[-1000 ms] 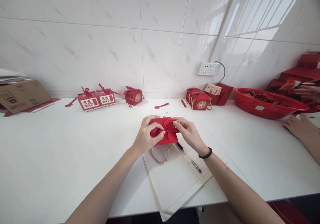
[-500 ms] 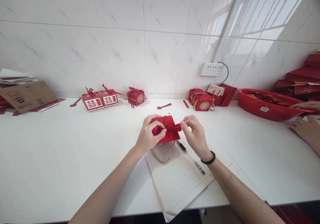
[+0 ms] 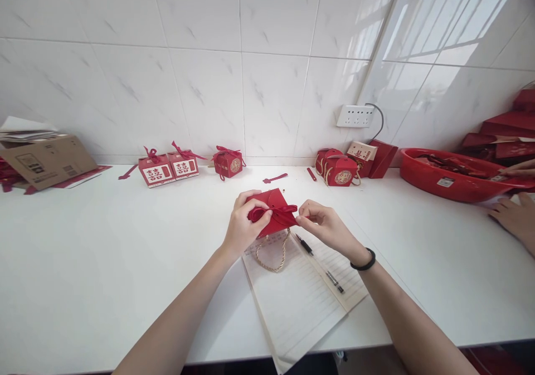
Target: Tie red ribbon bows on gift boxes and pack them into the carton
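Observation:
A small red gift box is held above an open notebook, with a twisted cord handle hanging from its near side. My left hand is closed round the box's left part, its thumb and fingertips pressing the red ribbon at the middle of the top. Loops of the ribbon stick out to both sides of that pinch. At the box's right edge my right hand, a black band on its wrist, pinches a piece of the ribbon between thumb and fingertips.
A black pen and a clear pen part lie on the notebook. Finished-looking boxes line the wall, with more red boxes right of centre. At right, a co-worker's hand is beside a red basin. Cardboard leans at left.
My right hand has shifted slightly down with the ribbon. The ribbon's right part, stretched straight before, now forms a loop over the box. The box has tilted and moved a little left.

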Tool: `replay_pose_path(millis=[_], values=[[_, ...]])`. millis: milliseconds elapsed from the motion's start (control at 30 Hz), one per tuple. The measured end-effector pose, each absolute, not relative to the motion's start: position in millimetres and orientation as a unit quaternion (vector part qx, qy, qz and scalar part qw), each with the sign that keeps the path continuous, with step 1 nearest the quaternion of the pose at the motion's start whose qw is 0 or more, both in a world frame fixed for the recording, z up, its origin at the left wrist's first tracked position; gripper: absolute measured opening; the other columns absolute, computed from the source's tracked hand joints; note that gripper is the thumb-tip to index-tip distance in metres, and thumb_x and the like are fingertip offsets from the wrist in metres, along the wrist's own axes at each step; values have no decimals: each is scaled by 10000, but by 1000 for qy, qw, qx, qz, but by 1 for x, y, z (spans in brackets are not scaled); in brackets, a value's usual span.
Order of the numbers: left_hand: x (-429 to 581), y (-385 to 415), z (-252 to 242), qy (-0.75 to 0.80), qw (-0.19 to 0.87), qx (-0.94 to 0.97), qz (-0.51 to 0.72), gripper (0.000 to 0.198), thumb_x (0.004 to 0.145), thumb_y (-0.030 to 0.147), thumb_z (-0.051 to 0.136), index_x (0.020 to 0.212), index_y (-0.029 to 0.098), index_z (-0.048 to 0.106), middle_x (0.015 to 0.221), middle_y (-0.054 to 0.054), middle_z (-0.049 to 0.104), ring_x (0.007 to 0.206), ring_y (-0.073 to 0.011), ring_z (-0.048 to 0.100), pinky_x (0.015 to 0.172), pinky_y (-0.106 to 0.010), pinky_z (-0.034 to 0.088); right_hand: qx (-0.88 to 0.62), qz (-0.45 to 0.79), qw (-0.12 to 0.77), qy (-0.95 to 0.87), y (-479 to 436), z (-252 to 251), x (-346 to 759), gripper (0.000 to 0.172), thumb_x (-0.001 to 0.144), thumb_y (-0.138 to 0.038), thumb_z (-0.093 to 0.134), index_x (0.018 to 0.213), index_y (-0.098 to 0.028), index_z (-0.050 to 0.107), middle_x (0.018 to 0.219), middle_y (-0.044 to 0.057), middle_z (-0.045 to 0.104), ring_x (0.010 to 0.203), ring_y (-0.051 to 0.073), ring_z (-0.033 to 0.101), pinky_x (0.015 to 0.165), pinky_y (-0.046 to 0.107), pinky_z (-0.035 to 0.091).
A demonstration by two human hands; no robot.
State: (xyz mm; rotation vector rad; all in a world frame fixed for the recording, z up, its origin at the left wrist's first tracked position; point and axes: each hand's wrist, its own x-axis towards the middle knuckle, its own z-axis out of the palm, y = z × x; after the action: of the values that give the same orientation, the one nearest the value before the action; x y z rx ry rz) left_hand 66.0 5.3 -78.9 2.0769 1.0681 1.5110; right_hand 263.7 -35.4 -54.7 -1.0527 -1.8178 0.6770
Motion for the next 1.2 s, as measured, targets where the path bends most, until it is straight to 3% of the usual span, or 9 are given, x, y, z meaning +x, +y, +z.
replay_pose_path(millis=[200,333,433,667,1000,1100,1200], values=[[68,4,-78,380,174,739,528,22,754,201,602,735,201,612,1110,-53,534,1063,-207,534,933,-381,447,-456,398,350,-715,-34,-54,274,249,785,-349,559,632,-177,464,655,-10,497,584,116,450,539,247,350],[68,4,-78,375,167,747,523,25,746,187,602,726,200,608,1122,-50,532,1060,-205,535,938,-375,441,-463,415,340,-705,-33,-55,273,214,760,-277,532,606,-182,418,687,-2,539,670,140,508,589,255,359],[68,4,-78,374,165,748,523,28,741,185,602,718,199,608,1124,-49,534,1061,-207,535,934,-372,442,-451,435,343,-700,-32,-54,274,254,733,-278,542,577,-189,362,636,-20,489,680,145,513,608,257,367],[68,3,-77,382,173,742,523,33,741,197,604,710,200,613,1122,-48,536,1065,-214,532,923,-371,447,-450,419,304,-727,-31,-51,280,216,711,-253,481,570,-184,333,585,-48,368,549,89,332,521,236,270],[69,3,-78,375,173,749,519,35,747,205,603,713,199,611,1133,-54,534,1056,-211,534,915,-376,452,-423,468,267,-728,-31,-49,285,199,700,-227,469,580,-186,315,581,-59,310,528,77,269,492,228,208],[69,3,-78,372,172,750,519,32,745,202,604,714,200,610,1131,-52,535,1060,-208,533,918,-376,451,-410,487,275,-720,-31,-47,286,247,723,-235,510,575,-187,319,577,-54,336,554,89,369,523,229,280],[68,4,-78,375,174,747,521,26,744,204,606,718,203,613,1132,-49,535,1065,-206,531,926,-377,447,-388,516,306,-700,-31,-45,290,273,752,-282,557,570,-183,379,617,-15,473,706,153,535,673,279,403]])
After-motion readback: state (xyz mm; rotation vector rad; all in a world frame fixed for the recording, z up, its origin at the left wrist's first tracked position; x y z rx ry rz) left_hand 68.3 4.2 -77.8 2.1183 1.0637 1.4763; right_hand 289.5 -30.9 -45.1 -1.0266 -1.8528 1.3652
